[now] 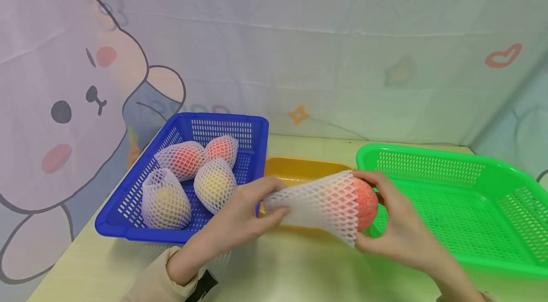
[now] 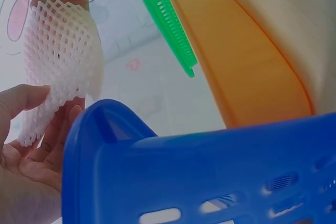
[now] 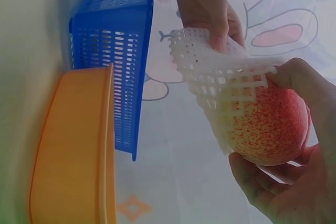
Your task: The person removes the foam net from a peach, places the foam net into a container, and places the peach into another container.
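A red apple with yellow speckles [image 3: 270, 124] sits partly inside a white foam net sleeve [image 1: 318, 202], its bare end pointing right in the head view. My left hand [image 1: 241, 214] pinches the narrow, gathered end of the sleeve between thumb and fingers. The right hand [image 1: 400, 223] holds the apple at its bare end, fingers and thumb curled round it at the net's open edge. Both hands are up above a yellow-orange tray [image 2: 241, 61], between the two baskets. The covered part of the apple shows faintly through the mesh.
On the left, a blue basket [image 1: 262, 150] holds several netted fruits, red ones [image 1: 186, 159] behind and yellowish ones [image 1: 167, 204] in front. A green basket [image 1: 432, 197] stands at right. Behind the table [image 1: 282, 268] hangs a printed cloth [image 1: 274, 54].
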The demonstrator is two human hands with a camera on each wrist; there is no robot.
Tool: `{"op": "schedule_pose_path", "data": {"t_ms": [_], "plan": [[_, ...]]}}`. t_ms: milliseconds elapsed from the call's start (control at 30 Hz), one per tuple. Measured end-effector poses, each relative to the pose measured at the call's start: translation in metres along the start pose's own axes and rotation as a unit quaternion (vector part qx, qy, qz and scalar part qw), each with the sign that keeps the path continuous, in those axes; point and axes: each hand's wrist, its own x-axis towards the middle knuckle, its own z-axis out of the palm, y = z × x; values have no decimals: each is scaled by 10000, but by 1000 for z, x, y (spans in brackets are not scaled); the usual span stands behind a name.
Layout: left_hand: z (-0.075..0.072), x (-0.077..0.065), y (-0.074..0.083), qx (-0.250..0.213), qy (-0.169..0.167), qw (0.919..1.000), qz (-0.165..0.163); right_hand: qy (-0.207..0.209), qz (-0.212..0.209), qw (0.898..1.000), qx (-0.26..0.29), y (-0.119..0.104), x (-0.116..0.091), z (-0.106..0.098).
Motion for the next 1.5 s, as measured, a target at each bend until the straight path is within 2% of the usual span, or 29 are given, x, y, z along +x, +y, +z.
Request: {"op": "schedule_pose_path", "data": {"t_ms": [200, 533, 833, 1033, 1200, 1500], "plan": [[0, 0, -2, 197, 212, 9994, 213, 8, -80, 9998, -189, 3, 0, -5], [-2, 0, -1, 255, 352, 9990, 59, -117, -6, 9979, -643, 4, -1, -11], [-2, -1, -2, 296, 494, 9983, 126, -245, 5, 9965, -804, 5, -2, -16], [-2, 0, -2, 332, 498, 9981, 171, -485, 59, 9956, -799, 6, -4, -20], [-3, 0, -2, 356, 495, 9980, 182, -673, 166, 9921, -1041, 9, -4, -23], [-2, 1, -3, 336, 448, 9982, 225, -844, 333, 9900, -1079, 12, -5, -29]]}}
